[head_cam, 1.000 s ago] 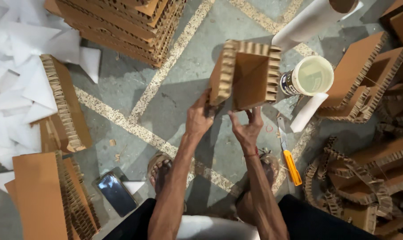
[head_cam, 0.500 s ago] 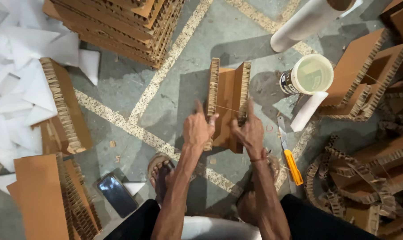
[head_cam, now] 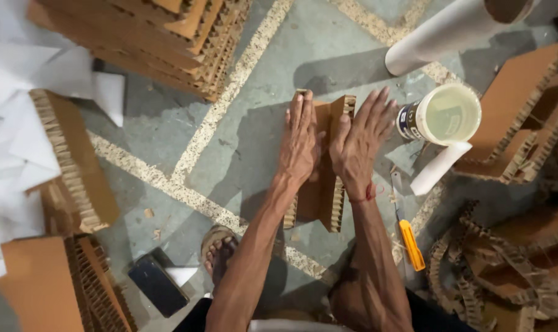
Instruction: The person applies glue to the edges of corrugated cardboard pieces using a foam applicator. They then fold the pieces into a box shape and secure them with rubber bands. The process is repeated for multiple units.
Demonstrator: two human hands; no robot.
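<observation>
A brown honeycomb cardboard piece, folded into a channel shape, lies on the concrete floor in front of me. My left hand lies flat on its left wall, fingers straight and together. My right hand presses flat on its right wall, fingers slightly spread. Neither hand grips anything; both palms rest on the cardboard, side by side. A red thread circles my right wrist.
A tub of pale glue and a white paper roll lie to the right. An orange-handled cutter lies by my right forearm. Honeycomb board stacks stand top left, more pieces right. A dark phone lies near my foot.
The cardboard piece was held up in both hands, then lowered to the floor. Now both hands have slid forward and lie flat on top of it.
</observation>
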